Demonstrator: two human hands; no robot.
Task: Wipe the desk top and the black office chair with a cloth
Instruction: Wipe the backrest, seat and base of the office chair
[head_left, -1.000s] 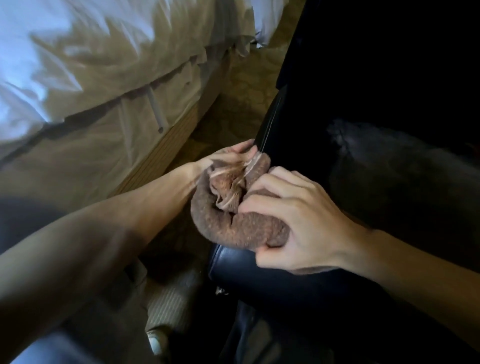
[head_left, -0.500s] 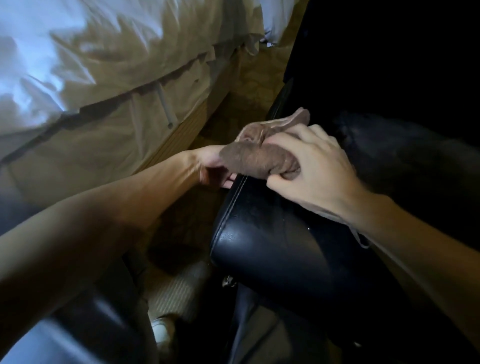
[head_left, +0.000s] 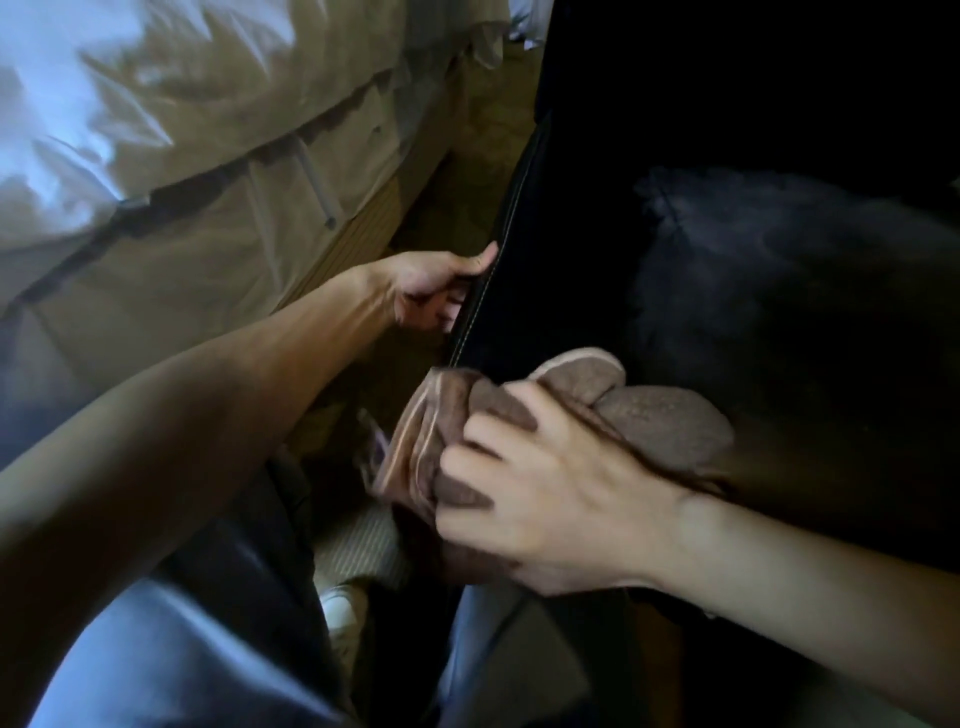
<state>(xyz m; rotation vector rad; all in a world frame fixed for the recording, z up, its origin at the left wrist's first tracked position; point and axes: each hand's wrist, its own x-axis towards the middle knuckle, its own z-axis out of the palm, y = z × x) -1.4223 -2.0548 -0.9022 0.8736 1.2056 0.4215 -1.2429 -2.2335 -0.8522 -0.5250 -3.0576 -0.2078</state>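
support: black office chair (head_left: 571, 260) | on it: bunched brown cloth (head_left: 665, 426) at stitched edge

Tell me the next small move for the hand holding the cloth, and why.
Probably push the brown cloth forward along the black chair's stitched edge, toward the left hand. The right hand grips the cloth bunched at the near end of that edge, while the left hand holds the edge farther up, steadying the chair.

Dim, blurred indoor view.
Cool light hits the bed (head_left: 130, 104) at upper left; the chair (head_left: 675, 130) sinks into black.
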